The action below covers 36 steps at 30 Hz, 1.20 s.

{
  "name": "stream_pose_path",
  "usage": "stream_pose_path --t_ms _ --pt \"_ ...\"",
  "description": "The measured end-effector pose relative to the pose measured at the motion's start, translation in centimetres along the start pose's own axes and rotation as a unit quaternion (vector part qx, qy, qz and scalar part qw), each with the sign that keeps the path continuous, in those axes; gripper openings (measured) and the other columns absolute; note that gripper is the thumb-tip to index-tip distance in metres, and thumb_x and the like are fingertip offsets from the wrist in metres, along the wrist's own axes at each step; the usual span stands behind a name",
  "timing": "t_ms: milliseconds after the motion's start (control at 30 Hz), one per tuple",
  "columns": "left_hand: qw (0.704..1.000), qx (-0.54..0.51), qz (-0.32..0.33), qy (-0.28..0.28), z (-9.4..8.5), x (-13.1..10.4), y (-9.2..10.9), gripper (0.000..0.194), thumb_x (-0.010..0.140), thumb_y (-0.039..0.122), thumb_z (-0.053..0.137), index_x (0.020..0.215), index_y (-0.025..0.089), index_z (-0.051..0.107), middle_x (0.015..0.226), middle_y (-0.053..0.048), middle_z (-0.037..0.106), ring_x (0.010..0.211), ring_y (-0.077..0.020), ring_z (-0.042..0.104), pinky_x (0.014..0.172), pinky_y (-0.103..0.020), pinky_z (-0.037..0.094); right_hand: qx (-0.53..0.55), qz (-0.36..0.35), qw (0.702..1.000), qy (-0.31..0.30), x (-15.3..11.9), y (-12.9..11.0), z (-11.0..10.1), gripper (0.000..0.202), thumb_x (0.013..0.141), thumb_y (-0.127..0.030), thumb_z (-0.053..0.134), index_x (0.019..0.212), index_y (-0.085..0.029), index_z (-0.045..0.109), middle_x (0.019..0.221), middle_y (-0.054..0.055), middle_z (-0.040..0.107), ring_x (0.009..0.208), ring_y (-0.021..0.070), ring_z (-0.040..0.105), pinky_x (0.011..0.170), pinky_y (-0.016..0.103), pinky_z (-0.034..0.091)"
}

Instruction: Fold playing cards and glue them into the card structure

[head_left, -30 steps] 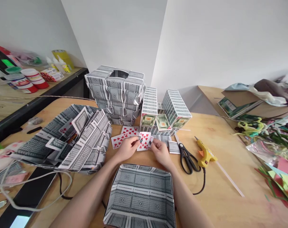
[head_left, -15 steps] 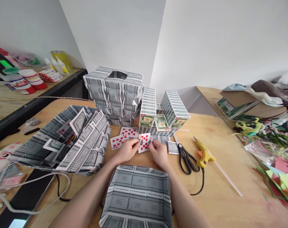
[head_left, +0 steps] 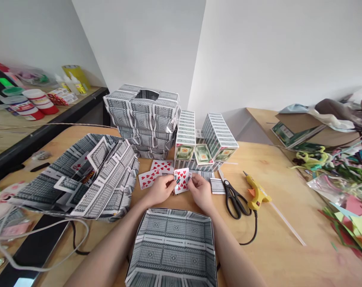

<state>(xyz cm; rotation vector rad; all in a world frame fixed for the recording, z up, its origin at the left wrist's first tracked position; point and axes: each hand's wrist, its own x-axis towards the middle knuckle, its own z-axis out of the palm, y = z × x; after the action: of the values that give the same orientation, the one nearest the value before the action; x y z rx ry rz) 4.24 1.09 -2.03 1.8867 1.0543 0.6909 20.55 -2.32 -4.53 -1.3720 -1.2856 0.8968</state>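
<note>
A ten of hearts playing card stands face toward me between my hands. My left hand pinches its left edge. At its right edge the fingers of my right hand are closed, with a sliver of another card showing beside them. Just left lie face-up hearts cards on the table. Face-down cards lie to the right and behind my right hand. Between my forearms sits an open box made of folded playing cards.
Black scissors and a yellow glue gun with a glue stick lie to the right. Card boxes and a tall folded-card box stand behind. A folded-card basket sits left. Paper scraps lie far right.
The card has shifted very slightly downward and looks more upright to me. Both hands keep their grip, and the view has moved a little. Nothing else has visibly changed.
</note>
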Motion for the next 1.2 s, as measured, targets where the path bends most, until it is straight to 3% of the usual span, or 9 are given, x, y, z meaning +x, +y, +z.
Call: stream_pose_path --t_ms 233,567,733,933,1067,1200 --pt "0.999 0.039 0.017 0.002 0.0 0.1 -0.1 0.027 0.079 0.025 0.043 0.054 0.016 0.038 0.050 0.005 0.043 0.048 -0.0074 0.039 0.047 -0.020 0.028 -0.042 0.008 0.999 0.023 -0.1 -0.1 0.0 0.022 0.077 -0.036 0.047 0.070 -0.016 0.052 0.051 -0.004 0.041 0.047 0.0093 0.035 0.044 0.020 0.029" --pt "0.998 0.045 0.019 -0.033 0.1 0.1 -0.4 0.029 0.081 0.028 0.041 0.055 0.015 0.044 0.054 0.003 0.047 0.051 -0.0085 0.039 0.049 -0.021 0.028 -0.092 0.015 0.994 0.061 -0.2 -0.7 0.0 0.032 0.077 -0.043 0.046 0.060 -0.016 0.051 0.047 -0.003 0.041 0.044 0.0086 0.034 0.042 0.020 0.028" --pt "0.998 0.044 0.017 -0.032 0.2 0.1 -0.1 0.030 0.080 0.028 0.042 0.052 0.016 0.039 0.052 0.003 0.042 0.050 -0.0083 0.036 0.048 -0.021 0.027 -0.092 0.031 0.991 0.090 -0.1 -0.8 0.0 0.035 0.076 -0.044 0.047 0.058 -0.015 0.052 0.047 -0.002 0.045 0.044 0.0090 0.037 0.042 0.020 0.030" --pt "1.000 0.019 -0.008 -0.002 0.3 0.2 0.1 0.030 0.080 0.030 0.040 0.055 0.017 0.035 0.051 0.004 0.039 0.050 -0.0086 0.036 0.048 -0.021 0.026 0.033 0.077 0.995 0.054 0.5 -0.7 -0.6 0.038 0.077 -0.049 0.045 0.058 -0.017 0.051 0.051 0.000 0.050 0.048 0.0124 0.045 0.044 0.023 0.036" --pt "0.999 -0.036 -0.033 0.005 0.2 0.4 0.0 0.028 0.081 0.032 0.039 0.058 0.016 0.038 0.055 0.002 0.046 0.053 -0.0100 0.043 0.049 -0.021 0.030 0.175 0.131 0.975 -0.023 0.7 -0.7 -0.9 0.034 0.075 -0.048 0.049 0.068 -0.016 0.057 0.058 0.004 0.059 0.052 0.0173 0.055 0.044 0.027 0.043" --pt "0.998 -0.042 -0.036 0.021 0.0 0.6 -0.2 0.027 0.081 0.031 0.040 0.057 0.016 0.038 0.054 0.003 0.045 0.051 -0.0095 0.041 0.048 -0.020 0.029 0.165 0.117 0.976 -0.078 0.7 -1.0 -1.1 0.030 0.069 -0.046 0.059 0.073 -0.016 0.061 0.069 0.006 0.065 0.063 0.0209 0.061 0.050 0.031 0.049"
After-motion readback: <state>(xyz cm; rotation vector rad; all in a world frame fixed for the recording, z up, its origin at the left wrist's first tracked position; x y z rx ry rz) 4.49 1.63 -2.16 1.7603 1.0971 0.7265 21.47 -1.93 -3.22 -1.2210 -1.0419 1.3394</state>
